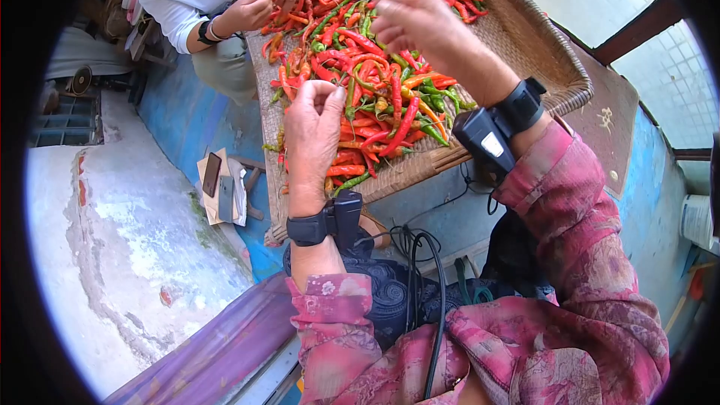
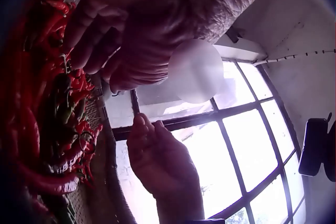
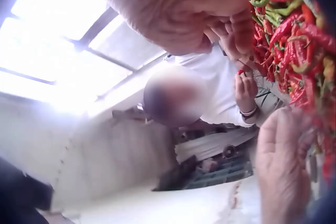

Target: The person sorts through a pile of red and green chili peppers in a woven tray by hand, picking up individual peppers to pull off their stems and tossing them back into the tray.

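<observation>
A large heap of red and green chili peppers lies on a woven tray. My left hand is at the heap's near left side, thumb and forefinger drawn together beside a greenish chili; I cannot tell whether they pinch its stem. From the left wrist, the left hand's curled fingers show right beside the chilies. Above the heap's right part hovers my right hand, slightly blurred, its fingers loosely bent. The left wrist view shows the right hand with fingertips gathered and nothing visible between them.
Across the tray, another person's hands work at the heap's far left edge. Two phones lie on a stool at the left. Black cables hang below the tray's near edge. A white bucket stands far right.
</observation>
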